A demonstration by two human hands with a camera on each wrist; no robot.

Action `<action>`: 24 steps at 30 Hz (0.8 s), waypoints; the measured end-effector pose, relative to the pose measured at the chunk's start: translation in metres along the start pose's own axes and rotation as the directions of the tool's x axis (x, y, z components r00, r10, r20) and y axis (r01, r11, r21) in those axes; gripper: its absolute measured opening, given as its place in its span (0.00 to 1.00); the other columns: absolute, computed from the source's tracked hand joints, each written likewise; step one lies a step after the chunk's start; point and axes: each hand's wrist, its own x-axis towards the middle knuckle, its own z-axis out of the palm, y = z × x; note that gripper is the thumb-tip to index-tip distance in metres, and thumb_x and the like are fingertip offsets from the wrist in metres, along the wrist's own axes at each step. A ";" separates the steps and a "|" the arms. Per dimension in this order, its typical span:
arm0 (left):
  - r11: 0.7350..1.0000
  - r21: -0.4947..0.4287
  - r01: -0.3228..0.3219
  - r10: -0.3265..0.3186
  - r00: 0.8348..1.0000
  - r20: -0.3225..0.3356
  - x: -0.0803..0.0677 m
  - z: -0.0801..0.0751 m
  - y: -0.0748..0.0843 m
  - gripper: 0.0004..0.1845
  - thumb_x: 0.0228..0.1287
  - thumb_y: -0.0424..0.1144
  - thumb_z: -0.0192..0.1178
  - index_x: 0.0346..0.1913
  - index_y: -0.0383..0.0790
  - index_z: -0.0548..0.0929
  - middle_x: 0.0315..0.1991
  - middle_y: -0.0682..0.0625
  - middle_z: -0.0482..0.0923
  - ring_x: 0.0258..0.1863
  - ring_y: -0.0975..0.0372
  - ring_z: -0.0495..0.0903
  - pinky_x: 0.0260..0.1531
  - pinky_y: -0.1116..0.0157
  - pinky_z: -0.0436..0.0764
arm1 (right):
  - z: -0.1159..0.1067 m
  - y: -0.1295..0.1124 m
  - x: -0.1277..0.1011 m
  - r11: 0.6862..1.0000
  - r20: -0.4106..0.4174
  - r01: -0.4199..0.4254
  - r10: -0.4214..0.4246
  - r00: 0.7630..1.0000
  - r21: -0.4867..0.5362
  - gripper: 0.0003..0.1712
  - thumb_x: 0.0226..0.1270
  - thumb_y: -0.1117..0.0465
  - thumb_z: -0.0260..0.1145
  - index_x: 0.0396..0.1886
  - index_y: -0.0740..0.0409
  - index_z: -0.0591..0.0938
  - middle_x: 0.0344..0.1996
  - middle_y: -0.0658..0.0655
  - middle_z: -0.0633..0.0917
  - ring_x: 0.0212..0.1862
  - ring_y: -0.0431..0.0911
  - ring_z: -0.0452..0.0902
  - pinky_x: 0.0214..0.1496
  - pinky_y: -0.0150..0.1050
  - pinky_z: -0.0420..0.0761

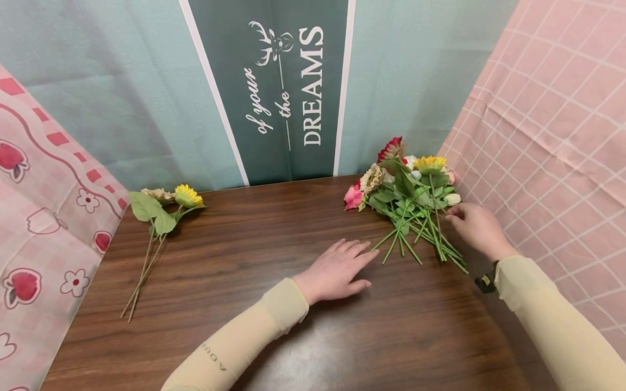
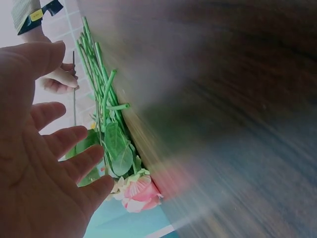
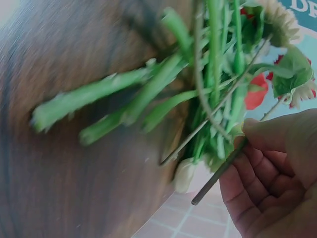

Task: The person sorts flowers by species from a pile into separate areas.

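My left hand [image 1: 348, 266] lies flat on the brown wooden table [image 1: 254, 244], fingers straight and pointing at a bunch of artificial flowers [image 1: 411, 195] lying at the back right. In the left wrist view its palm [image 2: 47, 168] is spread open beside the green stems [image 2: 99, 84] and a pink rose [image 2: 141, 194]. My right hand [image 1: 459, 217] reaches into the bunch from the right. In the right wrist view its thumb and curled fingers [image 3: 270, 168] pinch one thin dark stem [image 3: 220, 171] next to a white bud [image 3: 184, 174].
Two separate flowers, one yellow, lie with long stems at the table's back left [image 1: 163, 213]. A green banner with white lettering [image 1: 288, 87] stands behind. Pink patterned cloth hangs at the left [image 1: 44, 228] and a pink grid cloth at the right [image 1: 552, 125].
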 end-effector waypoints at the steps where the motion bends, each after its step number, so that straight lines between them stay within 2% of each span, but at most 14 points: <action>1: 1.000 -0.009 0.006 -0.006 1.000 -0.002 0.000 0.000 -0.001 0.37 0.75 0.59 0.55 0.80 0.48 0.62 0.77 0.47 0.62 0.77 0.53 0.60 0.75 0.50 0.58 | -0.001 -0.003 0.000 1.000 -0.004 -0.004 0.004 1.000 0.007 0.11 0.74 0.61 0.64 0.43 0.66 0.87 0.38 0.66 0.87 0.34 0.55 0.79 0.36 0.53 0.75; 6: 0.996 -0.072 0.044 -0.044 0.999 -0.010 -0.003 -0.004 -0.010 0.34 0.77 0.56 0.55 0.79 0.47 0.65 0.77 0.47 0.63 0.76 0.54 0.62 0.75 0.52 0.59 | -0.002 -0.026 0.000 0.999 -0.052 0.003 -0.001 0.999 0.044 0.12 0.74 0.60 0.65 0.46 0.66 0.87 0.41 0.68 0.87 0.38 0.59 0.82 0.40 0.57 0.76; 9: 0.986 -0.139 0.096 -0.102 0.994 -0.040 -0.005 -0.006 -0.019 0.30 0.78 0.52 0.55 0.76 0.44 0.70 0.74 0.46 0.68 0.74 0.55 0.66 0.74 0.55 0.61 | 0.003 -0.046 0.001 0.996 -0.063 0.024 -0.018 0.998 0.091 0.13 0.75 0.59 0.65 0.46 0.65 0.87 0.43 0.67 0.88 0.41 0.59 0.82 0.44 0.57 0.77; 11: 0.961 -0.223 0.161 -0.181 0.981 -0.074 -0.006 -0.008 -0.027 0.26 0.78 0.48 0.55 0.73 0.44 0.74 0.71 0.47 0.72 0.71 0.56 0.69 0.72 0.56 0.65 | 0.010 -0.062 0.002 0.989 -0.039 0.031 -0.025 0.999 0.143 0.14 0.76 0.57 0.65 0.48 0.64 0.87 0.44 0.65 0.88 0.42 0.57 0.82 0.45 0.55 0.77; 12: 0.937 -0.285 0.201 -0.235 0.968 -0.090 -0.007 -0.009 -0.032 0.24 0.78 0.47 0.56 0.71 0.44 0.76 0.69 0.48 0.75 0.70 0.57 0.71 0.71 0.57 0.67 | 0.014 -0.070 0.002 0.984 -0.023 0.032 -0.029 0.999 0.173 0.15 0.76 0.56 0.65 0.48 0.63 0.87 0.45 0.64 0.88 0.43 0.56 0.81 0.45 0.53 0.77; 14: 0.856 -0.441 0.269 -0.351 0.929 -0.115 -0.009 -0.012 -0.041 0.21 0.78 0.44 0.56 0.68 0.44 0.80 0.65 0.49 0.78 0.67 0.58 0.74 0.68 0.58 0.70 | 0.024 -0.088 0.002 0.966 0.018 0.027 -0.033 0.999 0.255 0.16 0.76 0.54 0.66 0.50 0.62 0.87 0.47 0.63 0.87 0.46 0.55 0.81 0.48 0.52 0.77; 16: 0.736 -0.608 0.297 -0.460 0.878 -0.128 -0.010 -0.015 -0.049 0.18 0.77 0.43 0.57 0.64 0.44 0.83 0.62 0.50 0.81 0.64 0.59 0.77 0.65 0.58 0.74 | 0.035 -0.109 0.002 0.939 0.066 0.006 -0.031 0.997 0.344 0.17 0.75 0.53 0.67 0.51 0.61 0.87 0.49 0.62 0.87 0.48 0.55 0.82 0.51 0.52 0.79; 19: 0.553 -0.789 0.268 -0.575 0.808 -0.128 -0.013 -0.020 -0.061 0.17 0.77 0.44 0.58 0.61 0.43 0.85 0.59 0.50 0.83 0.60 0.60 0.79 0.62 0.59 0.76 | 0.056 -0.141 -0.001 0.880 0.134 -0.040 -0.026 0.991 0.473 0.18 0.73 0.50 0.69 0.52 0.59 0.87 0.48 0.59 0.88 0.47 0.54 0.84 0.50 0.51 0.82; 22: 0.386 -0.900 0.204 -0.637 0.765 -0.100 -0.017 -0.023 -0.070 0.18 0.77 0.45 0.59 0.61 0.42 0.85 0.57 0.49 0.85 0.58 0.57 0.82 0.60 0.57 0.79 | 0.080 -0.174 -0.005 0.788 0.194 -0.092 -0.035 0.980 0.609 0.19 0.72 0.51 0.70 0.52 0.60 0.87 0.47 0.59 0.88 0.42 0.54 0.86 0.46 0.47 0.85; 24: 0.279 -0.947 0.157 -0.660 0.748 -0.070 -0.020 -0.024 -0.076 0.19 0.77 0.46 0.59 0.62 0.40 0.84 0.56 0.47 0.85 0.58 0.52 0.82 0.60 0.53 0.79 | 0.096 -0.194 -0.008 0.691 0.241 -0.145 -0.043 0.970 0.708 0.18 0.72 0.54 0.70 0.52 0.64 0.86 0.48 0.63 0.88 0.40 0.56 0.87 0.43 0.45 0.87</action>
